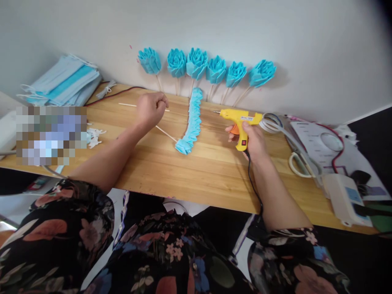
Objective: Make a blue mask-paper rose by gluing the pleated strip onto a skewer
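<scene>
Right hand [256,141] clamps glue gun [240,117]; left hand [150,108] curled, grip indeterminate; blue strip [195,116] between; 6 flowers [197,64] along tabletop [147,171] rear edge.

Looking at a plain, pale wall [220,24] going up behind a wooden table [147,175]. Seeing a little pink mark [130,47] on that wall, and soft grey shadows [282,77] lying there too. Noticing darker stripes running from side to side along the yellow-brown table. Finding a black patch [375,134] filling the far right side. Getting soft light on the wall and table, and dimmer light below, with pale bits [16,209] showing lower down, too hidden to call floor.
</scene>
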`<state>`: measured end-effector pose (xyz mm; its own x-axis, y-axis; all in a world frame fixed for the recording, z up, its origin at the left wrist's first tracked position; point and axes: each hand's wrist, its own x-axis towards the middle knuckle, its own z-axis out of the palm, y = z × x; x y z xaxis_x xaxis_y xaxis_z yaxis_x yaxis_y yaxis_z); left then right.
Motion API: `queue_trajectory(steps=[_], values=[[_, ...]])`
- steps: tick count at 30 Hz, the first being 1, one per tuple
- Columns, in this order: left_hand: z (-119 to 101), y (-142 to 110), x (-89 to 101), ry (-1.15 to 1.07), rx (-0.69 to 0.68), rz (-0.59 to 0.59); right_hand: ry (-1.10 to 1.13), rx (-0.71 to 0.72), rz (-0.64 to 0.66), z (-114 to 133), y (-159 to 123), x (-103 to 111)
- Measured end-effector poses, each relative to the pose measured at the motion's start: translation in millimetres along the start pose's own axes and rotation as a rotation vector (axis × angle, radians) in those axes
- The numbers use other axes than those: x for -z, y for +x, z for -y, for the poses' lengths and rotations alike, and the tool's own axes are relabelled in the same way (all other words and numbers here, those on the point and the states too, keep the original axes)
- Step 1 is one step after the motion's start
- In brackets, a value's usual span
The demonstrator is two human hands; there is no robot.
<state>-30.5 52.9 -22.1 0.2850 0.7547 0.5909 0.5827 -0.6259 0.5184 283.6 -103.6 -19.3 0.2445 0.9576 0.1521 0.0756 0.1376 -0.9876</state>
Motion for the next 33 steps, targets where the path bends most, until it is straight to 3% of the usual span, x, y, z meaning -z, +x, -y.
queue_trajectory(steps=[3, 9, 13, 16, 22, 26, 31, 33], values=[[-9.5, -3.5, 1.3, -0.084, 0.003, 0.016, -0.007, 0.000, -0.018, -0.7, 1.2, 1.1], [-31.5, -7.0, 11.2, -0.230, -0.032, 0.256, 0.054, 0.016, -0.044, -7.1, 4.3, 5.9], [-25.7, -0.8, 19.0, -0.011, -0.124, 0.163, 0.111, 0.009, -0.062, -9.8, 5.3, 7.9], [-10.6, 1.9, 20.0, 0.161, -0.087, 0.082, 0.156, 0.009, -0.064, -10.2, 5.8, 8.1], [-3.3, -4.5, 6.8, 0.256, -0.047, 0.083, 0.212, -0.013, -0.074, -9.7, 7.0, 6.7], [-16.3, 1.6, 0.7, 0.146, -0.084, 0.092, 0.216, 0.001, -0.084, -10.7, 7.4, 6.8], [-46.5, 18.3, 15.0, -0.261, 0.245, -0.072, 0.239, 0.003, -0.151, -10.8, 9.9, 5.8], [-73.9, 14.1, 26.9, -0.323, 0.244, -0.008, 0.248, -0.023, -0.178, -9.8, 10.6, 4.5]])
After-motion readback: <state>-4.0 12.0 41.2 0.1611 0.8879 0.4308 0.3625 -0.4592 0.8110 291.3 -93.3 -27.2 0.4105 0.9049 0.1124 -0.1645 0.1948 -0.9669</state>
